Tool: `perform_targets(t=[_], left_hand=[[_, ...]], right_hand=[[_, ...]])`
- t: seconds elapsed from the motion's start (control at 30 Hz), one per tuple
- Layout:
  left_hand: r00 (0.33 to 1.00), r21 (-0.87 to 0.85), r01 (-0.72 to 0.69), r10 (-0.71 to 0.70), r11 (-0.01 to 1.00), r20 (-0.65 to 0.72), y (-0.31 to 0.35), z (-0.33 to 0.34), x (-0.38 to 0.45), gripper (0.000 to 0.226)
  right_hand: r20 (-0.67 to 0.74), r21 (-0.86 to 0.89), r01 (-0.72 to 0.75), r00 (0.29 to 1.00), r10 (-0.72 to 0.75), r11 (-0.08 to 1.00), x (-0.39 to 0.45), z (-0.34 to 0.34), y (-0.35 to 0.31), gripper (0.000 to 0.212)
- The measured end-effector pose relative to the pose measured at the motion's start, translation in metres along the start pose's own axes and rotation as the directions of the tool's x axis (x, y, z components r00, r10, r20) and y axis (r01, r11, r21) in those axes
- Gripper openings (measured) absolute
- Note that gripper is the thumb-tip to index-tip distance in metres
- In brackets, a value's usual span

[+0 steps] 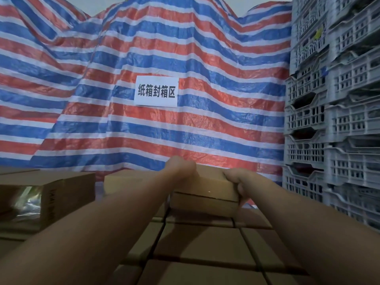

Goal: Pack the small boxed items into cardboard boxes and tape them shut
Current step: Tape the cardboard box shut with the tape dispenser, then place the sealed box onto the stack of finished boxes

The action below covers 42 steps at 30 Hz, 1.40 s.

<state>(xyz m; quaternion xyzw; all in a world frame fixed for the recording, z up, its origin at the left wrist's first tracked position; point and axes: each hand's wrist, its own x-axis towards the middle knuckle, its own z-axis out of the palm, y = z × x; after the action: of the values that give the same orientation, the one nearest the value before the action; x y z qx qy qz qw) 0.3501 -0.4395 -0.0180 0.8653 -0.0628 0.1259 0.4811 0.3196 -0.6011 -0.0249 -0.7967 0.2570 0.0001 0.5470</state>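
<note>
1. We hold a flat small box between both hands, above a packed layer of the same small boxes below us.
2. Our right hand grips its right end, fingers curled round the edge. Our left hand is at its far left corner; we cannot tell whether those fingers grip it or merely press it.
3. We judge this to be the pick or set of one box on the stack. To do it well, we should keep the box level, hold both ends evenly, and line its edges with the rows beneath so nothing overhangs.
4. To the left, an open carton lies on its side; something shiny, perhaps plastic film, shows inside, but we cannot make it out.
5. On the right, grey crates stand stacked; their contents are hidden.
</note>
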Motion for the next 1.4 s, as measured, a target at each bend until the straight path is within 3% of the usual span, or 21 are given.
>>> perform_targets(t=[0.17,0.33,0.53,0.7,0.77,0.83,0.93,1.03,1.13,1.27,1.4], left_hand=[[0.991,0.223,-0.109,0.124,0.969,-0.054,-0.018,0.011,0.007,0.024],[0.963,0.235,-0.203,0.237,0.950,-0.126,-0.030,0.011,0.010,0.018],[0.905,0.433,-0.309,0.402,0.847,-0.141,-0.038,-0.007,0.003,0.010],[0.879,0.521,-0.388,0.475,0.761,-0.040,-0.030,-0.021,-0.018,0.015],[0.892,0.674,-0.337,0.451,0.657,0.006,-0.036,-0.023,-0.024,0.033],[0.928,0.721,-0.259,0.373,0.643,0.001,-0.045,-0.026,-0.027,0.042],[0.931,0.764,-0.251,0.364,0.594,0.023,-0.053,-0.027,-0.029,0.040],[0.910,0.736,-0.237,0.409,0.634,-0.059,-0.055,-0.024,-0.041,0.037],[0.877,0.706,-0.265,0.468,0.657,-0.106,-0.051,-0.031,-0.062,0.034],[0.858,0.732,-0.334,0.513,0.594,-0.025,-0.042,-0.066,-0.104,0.027],[0.830,0.704,-0.367,0.556,0.608,-0.047,-0.037,-0.111,-0.167,0.023]], right_hand=[[-0.029,-0.059,0.045,0.998,-0.047,0.997,0.011,0.001,0.000,0.028],[-0.051,-0.062,0.074,0.996,-0.077,0.995,0.014,-0.002,-0.004,0.032],[-0.056,0.028,0.040,0.998,-0.039,0.999,0.010,-0.005,0.005,0.039],[-0.142,-0.191,0.147,0.974,-0.176,0.971,-0.018,-0.007,0.018,0.054],[-0.103,-0.199,0.213,0.966,-0.236,0.957,-0.030,-0.004,0.026,0.055],[-0.043,-0.215,0.276,0.956,-0.291,0.937,-0.039,0.001,0.034,0.054],[-0.034,-0.286,0.361,0.922,-0.386,0.887,-0.046,0.002,0.049,0.065],[-0.099,-0.423,0.366,0.891,-0.444,0.829,-0.054,-0.004,0.067,0.075],[-0.094,-0.541,0.393,0.850,-0.518,0.743,-0.069,-0.008,0.072,0.059],[-0.085,-0.591,0.441,0.798,-0.596,0.675,-0.109,-0.006,0.067,0.018],[-0.194,-0.478,0.560,0.684,-0.703,0.677,-0.170,0.016,0.064,0.029]])
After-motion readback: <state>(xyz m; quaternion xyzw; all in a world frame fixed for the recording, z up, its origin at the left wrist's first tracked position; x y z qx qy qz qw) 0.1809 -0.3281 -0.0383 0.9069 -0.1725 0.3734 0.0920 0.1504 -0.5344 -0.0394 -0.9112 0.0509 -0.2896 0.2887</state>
